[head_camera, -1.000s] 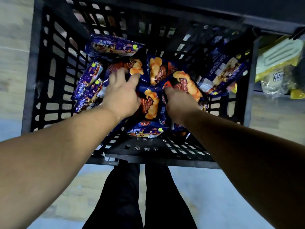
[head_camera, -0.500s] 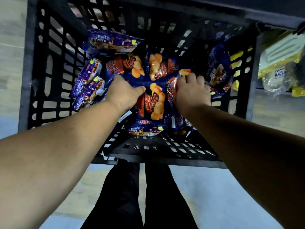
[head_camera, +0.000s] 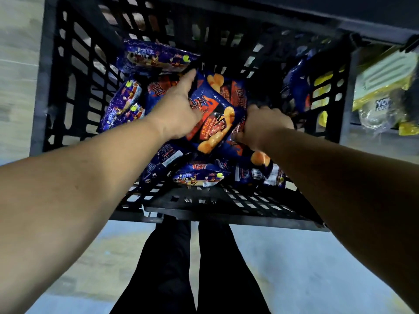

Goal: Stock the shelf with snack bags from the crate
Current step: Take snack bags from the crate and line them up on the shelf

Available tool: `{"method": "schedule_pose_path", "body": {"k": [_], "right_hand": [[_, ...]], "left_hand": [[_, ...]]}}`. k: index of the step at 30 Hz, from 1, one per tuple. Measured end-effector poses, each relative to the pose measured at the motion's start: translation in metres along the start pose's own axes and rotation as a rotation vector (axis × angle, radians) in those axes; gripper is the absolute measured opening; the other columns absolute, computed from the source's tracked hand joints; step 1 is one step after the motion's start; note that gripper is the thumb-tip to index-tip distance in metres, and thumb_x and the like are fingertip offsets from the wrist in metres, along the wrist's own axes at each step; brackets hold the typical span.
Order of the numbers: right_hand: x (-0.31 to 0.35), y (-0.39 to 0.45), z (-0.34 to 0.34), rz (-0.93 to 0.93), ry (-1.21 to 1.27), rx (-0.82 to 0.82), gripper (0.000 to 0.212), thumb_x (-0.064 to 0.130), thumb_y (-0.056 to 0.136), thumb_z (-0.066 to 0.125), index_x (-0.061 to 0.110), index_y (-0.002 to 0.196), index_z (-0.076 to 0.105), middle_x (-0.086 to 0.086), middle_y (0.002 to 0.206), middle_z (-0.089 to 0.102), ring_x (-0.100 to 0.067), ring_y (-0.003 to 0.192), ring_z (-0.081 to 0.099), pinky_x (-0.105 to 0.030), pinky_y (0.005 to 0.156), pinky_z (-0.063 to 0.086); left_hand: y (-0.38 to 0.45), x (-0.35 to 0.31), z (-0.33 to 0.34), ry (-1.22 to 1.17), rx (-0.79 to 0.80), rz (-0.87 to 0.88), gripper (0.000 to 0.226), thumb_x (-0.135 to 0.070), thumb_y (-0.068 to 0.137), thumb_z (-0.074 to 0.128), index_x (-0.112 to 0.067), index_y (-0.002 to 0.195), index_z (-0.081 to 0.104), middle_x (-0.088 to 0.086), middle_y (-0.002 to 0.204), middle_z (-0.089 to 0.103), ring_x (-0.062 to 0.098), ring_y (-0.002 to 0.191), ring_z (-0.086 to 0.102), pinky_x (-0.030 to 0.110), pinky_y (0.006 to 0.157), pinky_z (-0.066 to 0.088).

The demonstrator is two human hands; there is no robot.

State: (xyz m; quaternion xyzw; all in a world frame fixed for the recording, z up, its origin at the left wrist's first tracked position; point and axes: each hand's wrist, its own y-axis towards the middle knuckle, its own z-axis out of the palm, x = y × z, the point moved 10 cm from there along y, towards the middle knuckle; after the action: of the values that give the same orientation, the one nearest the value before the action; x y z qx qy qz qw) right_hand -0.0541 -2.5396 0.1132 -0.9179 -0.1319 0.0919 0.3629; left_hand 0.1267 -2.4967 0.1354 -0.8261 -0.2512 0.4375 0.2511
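Observation:
A black lattice crate [head_camera: 226, 214] stands on the floor below me with several blue snack bags in it. Both hands reach in. They hold one blue and orange snack bag [head_camera: 217, 109] between them, raised and tilted above the pile. My left hand [head_camera: 176, 112] grips its left edge, the forefinger stretched along it. Fingers of my right hand [head_camera: 263, 125] curl round its lower right edge, perhaps with a second bag beneath. Loose bags lie at the back [head_camera: 156, 57], the left [head_camera: 122, 105], the front [head_camera: 199, 175] and against the right wall [head_camera: 297, 87].
A dark shelf [head_camera: 381, 32] runs along the far side of the crate. To its right, yellow and clear packets [head_camera: 385, 87] lie on a low shelf level. My legs in black trousers [head_camera: 192, 268] stand just before the crate on a pale floor.
Both hands have gathered a blue and orange bag from the pile and lifted it, tilting it up. My right hand moved from the right-hand bags in to the bag's edge.

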Motion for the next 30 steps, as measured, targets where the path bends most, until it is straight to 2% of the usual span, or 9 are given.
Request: {"method": "schedule_pose_path", "body": {"k": [3, 7, 13, 17, 19, 21, 24, 27, 30], "right_hand": [[-0.009, 0.002, -0.007, 0.077, 0.093, -0.009, 0.063, 0.046, 0.094, 0.054, 0.005, 0.137, 0.034, -0.018, 0.128, 0.054, -0.036, 0.113, 0.055, -0.038, 0.074, 0.04], [-0.025, 0.006, -0.002, 0.179, 0.328, 0.015, 0.055, 0.028, 0.097, 0.049, 0.003, 0.141, 0.029, -0.021, 0.126, 0.055, -0.037, 0.11, 0.058, -0.044, 0.086, 0.05], [-0.022, 0.003, 0.015, 0.183, 0.462, 0.151, 0.043, 0.033, 0.097, 0.05, 0.001, 0.124, 0.043, -0.022, 0.105, 0.063, -0.032, 0.079, 0.068, -0.045, 0.073, 0.059], [-0.009, -0.001, 0.018, 0.125, 0.514, 0.251, 0.056, 0.025, 0.096, 0.051, 0.013, 0.144, 0.024, -0.026, 0.131, 0.044, -0.04, 0.093, 0.063, -0.045, 0.067, 0.06], [-0.005, -0.005, 0.02, 0.085, 0.482, 0.306, 0.066, 0.019, 0.095, 0.057, 0.02, 0.147, 0.016, -0.026, 0.143, 0.029, -0.042, 0.094, 0.062, -0.039, 0.056, 0.06], [0.0, -0.007, 0.02, 0.009, 0.304, 0.315, 0.081, 0.02, 0.091, 0.065, 0.02, 0.151, 0.011, -0.02, 0.155, 0.009, -0.045, 0.12, 0.049, -0.042, 0.072, 0.06], [0.012, -0.008, 0.02, -0.135, 0.012, 0.272, 0.101, 0.025, 0.086, 0.071, 0.022, 0.154, -0.004, -0.005, 0.16, -0.016, -0.043, 0.145, 0.011, -0.053, 0.107, 0.038], [0.017, -0.008, 0.015, -0.186, -0.129, 0.223, 0.104, 0.034, 0.08, 0.075, 0.028, 0.155, 0.003, -0.002, 0.162, -0.006, -0.041, 0.144, 0.008, -0.056, 0.11, 0.026], [0.019, -0.009, 0.014, -0.232, -0.181, 0.238, 0.098, 0.039, 0.079, 0.075, 0.024, 0.154, 0.012, -0.005, 0.158, 0.017, -0.038, 0.142, 0.015, -0.057, 0.109, 0.025]], "left_hand": [[0.002, -0.005, -0.02, 0.152, -0.035, -0.024, 0.08, -0.019, 0.093, 0.06, -0.026, 0.154, 0.01, 0.006, 0.156, 0.027, 0.026, 0.13, 0.044, 0.028, 0.106, 0.035], [-0.001, -0.014, -0.05, 0.249, -0.064, -0.019, 0.077, -0.023, 0.092, 0.062, -0.024, 0.153, 0.016, 0.005, 0.152, 0.036, 0.011, 0.088, 0.057, 0.023, 0.086, 0.04], [0.0, -0.028, -0.042, 0.361, 0.069, 0.04, 0.078, -0.02, 0.089, 0.063, -0.028, 0.153, 0.019, 0.006, 0.148, 0.041, 0.025, 0.123, 0.049, 0.023, 0.094, 0.037], [0.004, -0.042, -0.02, 0.46, 0.135, 0.093, 0.077, -0.018, 0.092, 0.058, -0.032, 0.154, 0.014, 0.007, 0.15, 0.039, 0.021, 0.098, 0.057, 0.023, 0.075, 0.046], [0.005, -0.045, -0.011, 0.533, 0.161, 0.113, 0.078, -0.018, 0.093, 0.056, -0.034, 0.154, 0.01, 0.007, 0.149, 0.04, 0.022, 0.097, 0.06, 0.031, 0.078, 0.051], [0.006, -0.043, 0.0, 0.56, 0.205, 0.12, 0.084, -0.02, 0.091, 0.058, -0.037, 0.153, 0.004, 0.007, 0.145, 0.046, 0.02, 0.088, 0.062, 0.036, 0.08, 0.053], [0.006, -0.035, 0.016, 0.56, 0.283, 0.123, 0.097, -0.024, 0.086, 0.065, -0.046, 0.15, -0.004, 0.005, 0.134, 0.055, 0.024, 0.09, 0.063, 0.041, 0.083, 0.054], [0.004, -0.027, 0.027, 0.542, 0.338, 0.114, 0.105, -0.029, 0.083, 0.068, -0.048, 0.148, -0.013, 0.002, 0.154, 0.033, 0.027, 0.109, 0.062, 0.042, 0.089, 0.053], [0.004, -0.018, 0.032, 0.526, 0.327, 0.053, 0.109, -0.028, 0.084, 0.07, -0.038, 0.149, -0.016, 0.012, 0.143, 0.049, 0.027, 0.1, 0.064, 0.044, 0.086, 0.055]]}}
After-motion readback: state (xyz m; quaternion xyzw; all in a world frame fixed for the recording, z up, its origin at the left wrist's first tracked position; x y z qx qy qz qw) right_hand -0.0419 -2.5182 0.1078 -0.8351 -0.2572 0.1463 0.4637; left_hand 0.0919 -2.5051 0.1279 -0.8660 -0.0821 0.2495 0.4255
